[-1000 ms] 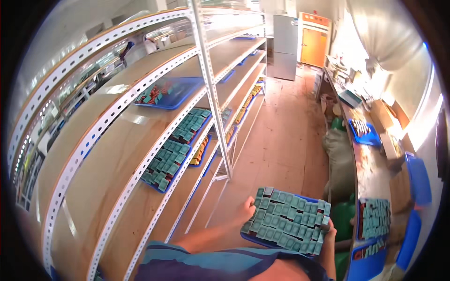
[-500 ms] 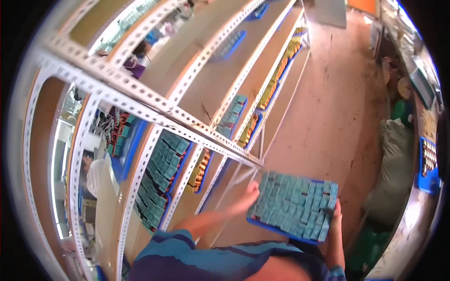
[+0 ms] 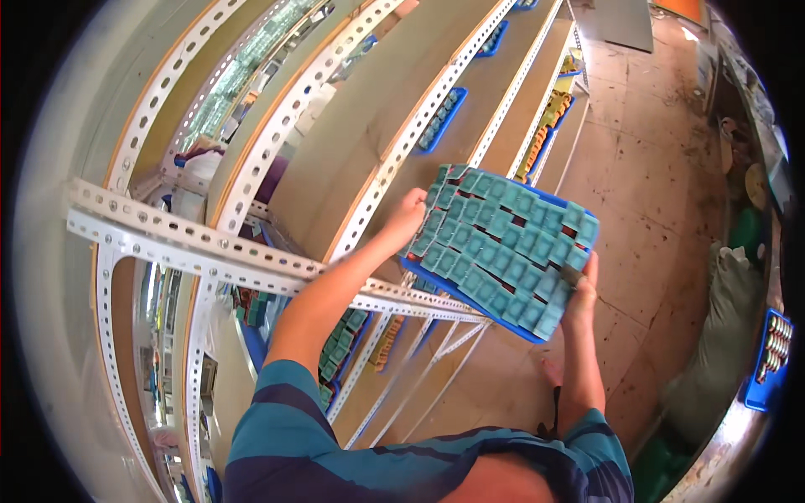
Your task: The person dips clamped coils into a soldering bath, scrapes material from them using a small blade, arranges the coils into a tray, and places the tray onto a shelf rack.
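Holding: left hand [image 3: 408,220] and right hand [image 3: 580,289] grip the blue tray [image 3: 504,243] of teal blocks
Place: over the shelf [image 3: 394,109]; not yet set down

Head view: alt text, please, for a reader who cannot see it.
Both hands, left hand and right hand, hold a blue tray of teal blocks above a slotted metal shelf rack. More filled trays sit on lower shelves.

Bright, even daylight — soft shadows, heavy fisheye bending, dark vignetted rim.
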A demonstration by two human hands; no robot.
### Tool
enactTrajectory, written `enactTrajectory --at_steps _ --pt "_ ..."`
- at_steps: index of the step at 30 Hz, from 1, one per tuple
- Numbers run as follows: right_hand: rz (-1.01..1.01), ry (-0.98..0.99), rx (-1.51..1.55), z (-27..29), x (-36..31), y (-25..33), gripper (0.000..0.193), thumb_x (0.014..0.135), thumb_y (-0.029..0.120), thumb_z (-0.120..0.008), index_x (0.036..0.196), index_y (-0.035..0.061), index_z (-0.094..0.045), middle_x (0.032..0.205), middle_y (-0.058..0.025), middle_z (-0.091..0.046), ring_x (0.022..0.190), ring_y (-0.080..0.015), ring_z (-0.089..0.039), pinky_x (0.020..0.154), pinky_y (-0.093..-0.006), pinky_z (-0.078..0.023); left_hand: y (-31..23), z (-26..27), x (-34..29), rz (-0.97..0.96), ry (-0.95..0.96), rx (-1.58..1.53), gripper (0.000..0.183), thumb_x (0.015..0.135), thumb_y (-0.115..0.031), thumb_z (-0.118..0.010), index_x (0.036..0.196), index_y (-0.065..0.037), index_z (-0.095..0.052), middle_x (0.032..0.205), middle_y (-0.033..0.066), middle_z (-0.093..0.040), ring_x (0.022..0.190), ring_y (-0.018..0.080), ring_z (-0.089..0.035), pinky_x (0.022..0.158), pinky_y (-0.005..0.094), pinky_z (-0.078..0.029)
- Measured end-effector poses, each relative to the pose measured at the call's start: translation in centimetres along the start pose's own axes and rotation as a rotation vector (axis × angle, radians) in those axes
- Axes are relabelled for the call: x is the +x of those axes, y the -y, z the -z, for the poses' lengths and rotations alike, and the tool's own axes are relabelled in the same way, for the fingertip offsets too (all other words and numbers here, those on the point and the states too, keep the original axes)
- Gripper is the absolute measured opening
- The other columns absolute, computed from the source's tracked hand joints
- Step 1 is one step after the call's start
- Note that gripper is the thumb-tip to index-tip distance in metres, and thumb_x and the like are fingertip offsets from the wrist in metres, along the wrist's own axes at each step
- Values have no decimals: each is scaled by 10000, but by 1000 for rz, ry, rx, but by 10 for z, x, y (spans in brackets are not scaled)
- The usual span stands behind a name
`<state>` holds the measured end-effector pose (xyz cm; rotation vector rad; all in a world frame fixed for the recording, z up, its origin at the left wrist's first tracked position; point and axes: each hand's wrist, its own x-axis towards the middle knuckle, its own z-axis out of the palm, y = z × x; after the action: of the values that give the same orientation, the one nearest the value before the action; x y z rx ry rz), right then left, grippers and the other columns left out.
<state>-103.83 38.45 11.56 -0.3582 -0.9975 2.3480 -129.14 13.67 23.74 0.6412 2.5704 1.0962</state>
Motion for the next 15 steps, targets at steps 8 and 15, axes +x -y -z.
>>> enactTrajectory --at_steps 8,15 --pt "4 -41 6 -28 6 -12 969 799 684 -670 1484 61 -386 1371 -103 -556 1234 -252 -572 1028 -427 -485 2 -1 19 227 -123 -195 310 947 -44 -451 1201 24 -613 983 117 -697 847 161 -670 749 300 -545" --pt "81 -9 4 -38 7 -8 1024 750 734 -712 1440 44 -403 1329 -115 -573 1202 -248 -592 999 -430 -509 15 2 14 116 -159 -206 335 944 -43 -417 1191 25 -633 1036 147 -705 978 222 -665 873 344 -504"
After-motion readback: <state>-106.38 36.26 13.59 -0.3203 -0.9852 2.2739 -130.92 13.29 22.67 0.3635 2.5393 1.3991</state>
